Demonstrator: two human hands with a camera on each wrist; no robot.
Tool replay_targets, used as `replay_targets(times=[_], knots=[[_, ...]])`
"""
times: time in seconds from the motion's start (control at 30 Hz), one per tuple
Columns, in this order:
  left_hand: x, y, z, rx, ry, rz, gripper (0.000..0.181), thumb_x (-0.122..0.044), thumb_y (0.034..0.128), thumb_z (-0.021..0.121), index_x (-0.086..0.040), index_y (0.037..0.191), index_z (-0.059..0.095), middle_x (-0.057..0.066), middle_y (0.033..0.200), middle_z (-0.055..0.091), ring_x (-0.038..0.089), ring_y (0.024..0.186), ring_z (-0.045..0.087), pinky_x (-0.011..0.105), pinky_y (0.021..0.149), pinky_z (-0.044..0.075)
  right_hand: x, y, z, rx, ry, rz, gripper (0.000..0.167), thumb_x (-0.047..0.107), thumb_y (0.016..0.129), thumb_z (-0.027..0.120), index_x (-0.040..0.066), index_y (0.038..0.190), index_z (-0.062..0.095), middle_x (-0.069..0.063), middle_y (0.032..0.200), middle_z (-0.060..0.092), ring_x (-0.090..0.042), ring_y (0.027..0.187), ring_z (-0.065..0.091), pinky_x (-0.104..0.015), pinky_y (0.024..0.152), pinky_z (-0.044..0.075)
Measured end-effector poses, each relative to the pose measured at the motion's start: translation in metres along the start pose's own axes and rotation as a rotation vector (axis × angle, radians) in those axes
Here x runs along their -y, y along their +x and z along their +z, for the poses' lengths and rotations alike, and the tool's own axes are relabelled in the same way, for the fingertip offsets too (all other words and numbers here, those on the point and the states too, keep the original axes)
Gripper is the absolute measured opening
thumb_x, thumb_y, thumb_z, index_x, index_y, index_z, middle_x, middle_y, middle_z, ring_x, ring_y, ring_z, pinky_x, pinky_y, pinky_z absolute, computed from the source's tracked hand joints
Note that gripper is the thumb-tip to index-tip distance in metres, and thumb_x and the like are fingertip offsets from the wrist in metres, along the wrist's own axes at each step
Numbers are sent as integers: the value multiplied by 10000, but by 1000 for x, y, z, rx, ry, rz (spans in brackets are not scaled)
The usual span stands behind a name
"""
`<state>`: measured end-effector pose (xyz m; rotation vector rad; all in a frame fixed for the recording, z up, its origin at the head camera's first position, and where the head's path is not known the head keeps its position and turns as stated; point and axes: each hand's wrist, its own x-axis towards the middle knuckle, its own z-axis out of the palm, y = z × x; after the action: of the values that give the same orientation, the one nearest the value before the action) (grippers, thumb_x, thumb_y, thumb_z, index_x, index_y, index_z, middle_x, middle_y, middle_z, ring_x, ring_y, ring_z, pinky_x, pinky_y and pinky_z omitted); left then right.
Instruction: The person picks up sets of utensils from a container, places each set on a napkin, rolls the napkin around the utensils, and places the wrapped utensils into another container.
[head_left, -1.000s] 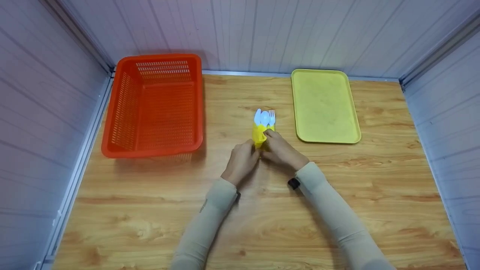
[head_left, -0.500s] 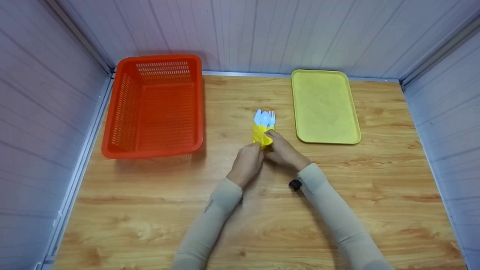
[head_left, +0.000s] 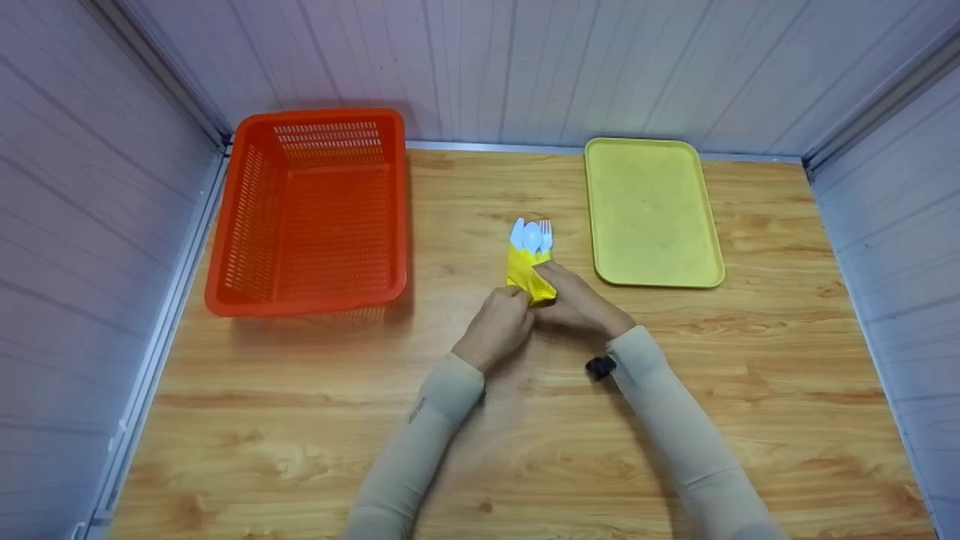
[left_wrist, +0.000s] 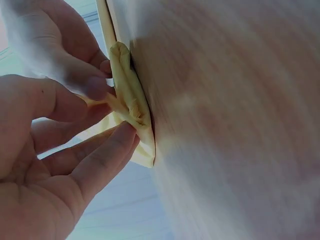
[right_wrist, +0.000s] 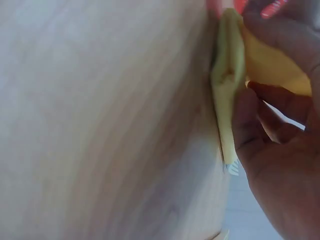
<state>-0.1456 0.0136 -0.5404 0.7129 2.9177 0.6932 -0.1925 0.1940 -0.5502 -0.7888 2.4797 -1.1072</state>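
A yellow cloth napkin (head_left: 527, 271) is wrapped around the lower parts of a white knife (head_left: 517, 234), a spoon (head_left: 532, 237) and a fork (head_left: 545, 235), whose heads stick out at the far end. My left hand (head_left: 495, 326) pinches the napkin's near end; in the left wrist view its thumb and fingers meet at a narrow strip beside the rolled edge (left_wrist: 129, 87). From the right, my right hand (head_left: 581, 304) holds the napkin, thumb on top. The right wrist view has my right fingers (right_wrist: 247, 117) against the thick folded edge. The cutlery handles are hidden.
A red-orange perforated basket (head_left: 337, 225) stands at the back left. Towards the back right lies a yellow tray (head_left: 652, 214). Pale panel walls border the wooden table (head_left: 510, 465) on the left, back and right.
The napkin's loose fold has swung from the middle towards the right, spreading out flatter. My left hand has shifted slightly right, and my right hand a little right and nearer. The cutlery has stayed put.
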Motion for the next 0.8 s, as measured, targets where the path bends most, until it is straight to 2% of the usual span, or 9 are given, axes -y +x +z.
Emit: replay_targets(times=[0.07, 0.17, 0.33, 0.4, 0.53, 0.63, 0.8], knots=[[-1, 0, 0, 19, 38, 6, 192, -55, 983, 544, 10, 981, 724, 106, 911, 639, 246, 847, 617, 350, 770, 538, -1, -3, -3, -2, 8, 15, 591, 291, 884, 774, 70, 1379, 541, -95, 1406, 506, -217, 1243, 477, -429, 1056, 383], [-2, 0, 0, 58, 69, -17, 252, -70, 1023, 505, 0, 1049, 745, 121, 1015, 640, 256, 900, 597, 346, 810, 533, -1, -8, -4, -21, 36, 59, 560, 305, 921, 733, 62, 1388, 543, -103, 1393, 529, -228, 1229, 498, -436, 1047, 391], [-5, 0, -1, 101, 110, -58, 269, -78, 1041, 490, -21, 1131, 738, 150, 1136, 605, 272, 982, 560, 352, 862, 524, 2, -16, -4, -99, 133, 135, 461, 247, 975, 671, 12, 1360, 577, -139, 1374, 564, -262, 1272, 505, -442, 1083, 374], [-6, 0, -1, 105, 137, -56, 266, -69, 1039, 491, -18, 1138, 733, 166, 1155, 601, 287, 1002, 565, 361, 870, 526, 4, -17, -4, -140, 136, 156, 401, 243, 982, 663, 6, 1302, 617, -133, 1315, 605, -254, 1227, 538, -427, 1059, 400], [-7, 1, -2, 108, 169, -52, 249, -44, 1024, 507, -12, 1138, 726, 167, 1141, 605, 284, 989, 578, 347, 862, 530, 5, -17, -2, -204, 101, 232, 294, 262, 965, 688, 12, 1119, 681, -98, 1052, 683, -219, 907, 628, -361, 796, 513], [-7, 2, -3, 93, 191, -48, 211, -66, 1010, 543, -10, 1108, 721, 142, 1069, 620, 259, 917, 589, 321, 814, 533, 4, -16, 0, -220, 93, 314, 226, 262, 940, 719, 40, 972, 686, -58, 837, 670, -175, 669, 593, -298, 585, 475], [-7, 9, -1, 68, 209, -88, 176, -93, 1000, 578, 12, 1066, 703, 130, 1013, 618, 233, 852, 597, 316, 759, 537, 1, -17, 1, -201, 152, 405, 213, 240, 928, 736, 47, 906, 649, -72, 715, 678, -175, 583, 623, -276, 508, 498]])
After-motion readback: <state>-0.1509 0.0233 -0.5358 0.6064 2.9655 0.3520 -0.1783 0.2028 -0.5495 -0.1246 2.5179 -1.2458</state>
